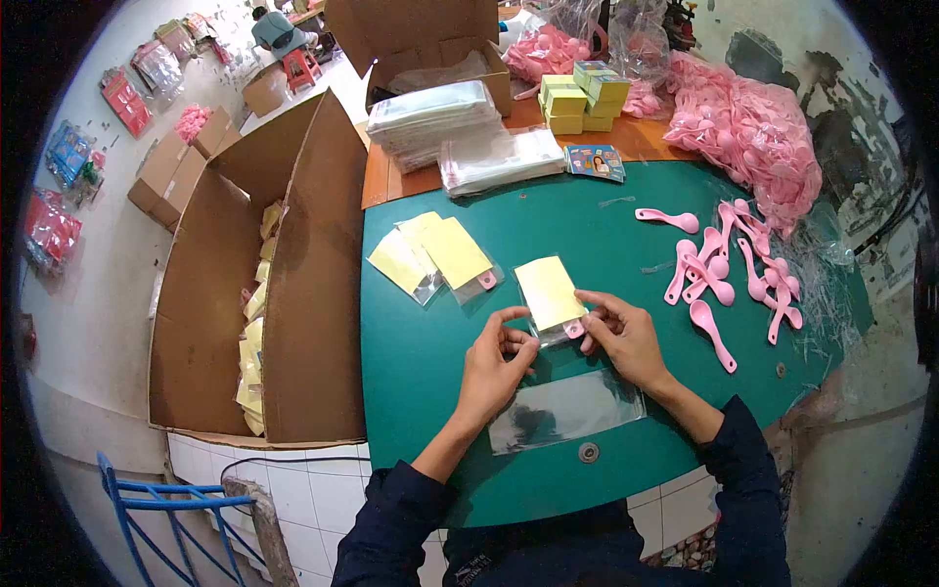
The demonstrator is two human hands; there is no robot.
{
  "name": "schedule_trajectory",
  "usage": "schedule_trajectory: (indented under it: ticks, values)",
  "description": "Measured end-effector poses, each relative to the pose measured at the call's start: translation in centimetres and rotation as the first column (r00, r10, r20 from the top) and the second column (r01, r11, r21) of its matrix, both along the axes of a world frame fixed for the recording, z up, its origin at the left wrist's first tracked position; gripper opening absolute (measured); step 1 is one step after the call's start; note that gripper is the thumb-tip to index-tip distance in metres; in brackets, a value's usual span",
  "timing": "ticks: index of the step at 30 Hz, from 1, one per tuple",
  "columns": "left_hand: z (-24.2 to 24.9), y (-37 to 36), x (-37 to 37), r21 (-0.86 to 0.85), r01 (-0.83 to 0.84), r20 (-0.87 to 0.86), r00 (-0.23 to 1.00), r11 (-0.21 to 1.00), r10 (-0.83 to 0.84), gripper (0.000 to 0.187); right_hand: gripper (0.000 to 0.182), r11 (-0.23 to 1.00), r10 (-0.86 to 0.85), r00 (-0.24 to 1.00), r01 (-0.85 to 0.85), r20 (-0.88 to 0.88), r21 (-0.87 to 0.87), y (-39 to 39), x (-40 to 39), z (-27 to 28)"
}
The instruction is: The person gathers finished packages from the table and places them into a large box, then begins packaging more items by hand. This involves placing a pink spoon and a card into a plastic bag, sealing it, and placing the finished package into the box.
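A clear plastic packet with a yellow card (549, 292) inside is held over the green table, a pink spoon's handle end (573, 330) showing at its lower edge. My right hand (624, 338) pinches the packet's right side between thumb and fingers. My left hand (499, 360) has its fingers curled at the lower left corner, closed on the plastic. Just below both hands, an unfilled clear plastic bag (567, 411) lies flat. To the left lie several packets with yellow cards (457, 252), one showing a pink spoon end.
Loose pink spoons (712, 333) are scattered right on the green table (430, 342). Stacks of clear bags (501, 161), yellow card bundles (585, 96) and a big bag of spoons (748, 132) sit behind. A tall cardboard box (318, 284) with packets stands left. Another person (278, 34) sits far back.
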State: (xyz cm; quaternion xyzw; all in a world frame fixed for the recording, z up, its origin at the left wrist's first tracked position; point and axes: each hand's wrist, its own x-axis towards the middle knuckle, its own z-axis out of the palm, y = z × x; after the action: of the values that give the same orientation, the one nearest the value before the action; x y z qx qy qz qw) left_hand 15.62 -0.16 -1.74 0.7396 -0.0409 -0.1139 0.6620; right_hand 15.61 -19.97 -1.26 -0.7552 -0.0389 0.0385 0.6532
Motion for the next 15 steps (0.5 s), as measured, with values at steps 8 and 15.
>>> schedule_trajectory:
  ticks: [8, 15]
  values:
    - [1.1, -0.9, -0.2, -0.002, -0.105, -0.064, 0.992, 0.995, 0.104, 0.056, 0.04, 0.994, 0.098, 0.994, -0.099, -0.038, -0.045, -0.4, 0.0, 0.2]
    - [0.9, 0.7, 3.1, -0.124, -0.026, 0.099, 0.994, 0.992, 0.038, 0.028, 0.049, 0.781, 0.184, 0.935, 0.048, 0.303, -0.623, -4.3, -3.0, 6.3]
